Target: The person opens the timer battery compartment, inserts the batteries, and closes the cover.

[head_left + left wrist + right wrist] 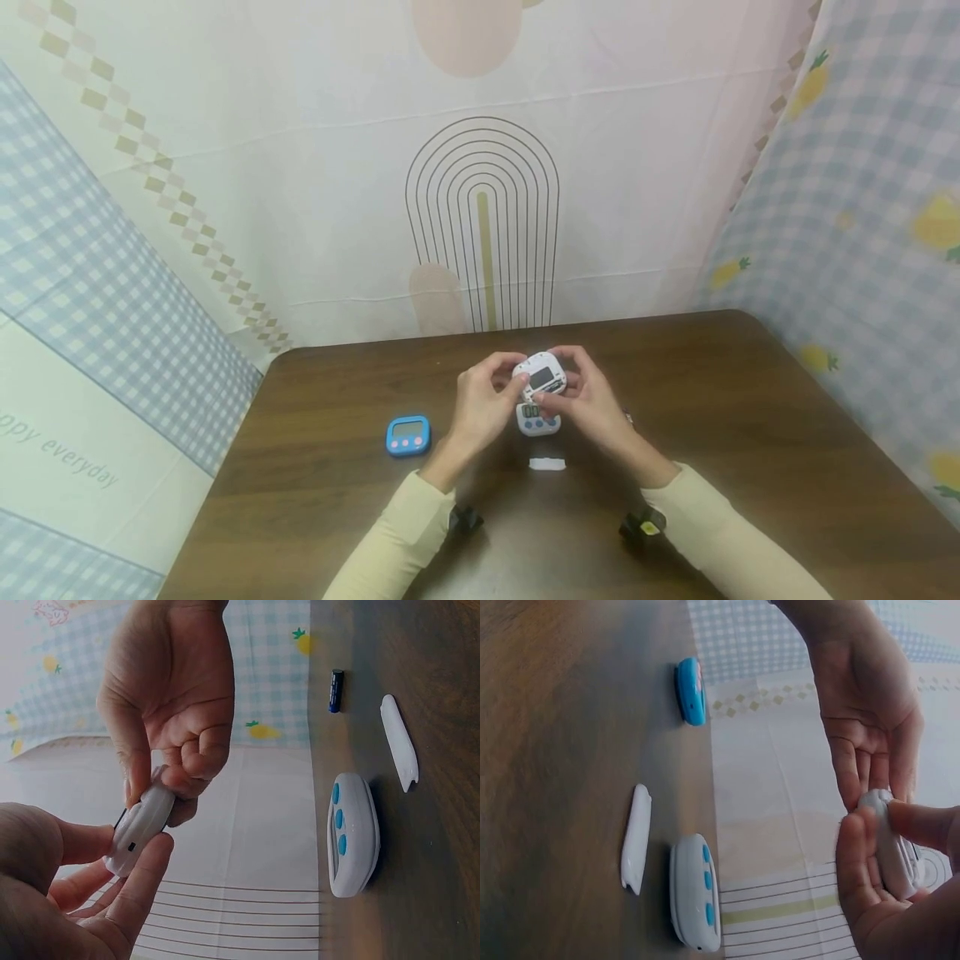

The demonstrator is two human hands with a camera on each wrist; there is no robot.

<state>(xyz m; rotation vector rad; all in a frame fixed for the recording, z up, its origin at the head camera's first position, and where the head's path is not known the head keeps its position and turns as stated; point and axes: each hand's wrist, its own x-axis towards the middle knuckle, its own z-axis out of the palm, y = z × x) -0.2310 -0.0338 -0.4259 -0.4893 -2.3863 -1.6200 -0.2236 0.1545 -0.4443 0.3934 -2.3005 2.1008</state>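
Note:
Both hands hold a white device (542, 375) above the table, its back with a dark rectangle facing up. My left hand (483, 404) pinches its left side between thumb and fingers. At the right side, my right hand (592, 408) grips it, the thumb near a slot along the lower edge. In the left wrist view the device (141, 829) is seen edge-on between both hands. Under it on the table lies a white timer with blue buttons (538, 422). Closer to me is a small white cover (547, 464).
A blue timer (408, 436) lies on the brown table (315, 517), left of my left hand. In the left wrist view a small dark battery (336, 691) lies beyond the white cover (399, 742). Patterned cloths (322, 208) hang behind and beside the table.

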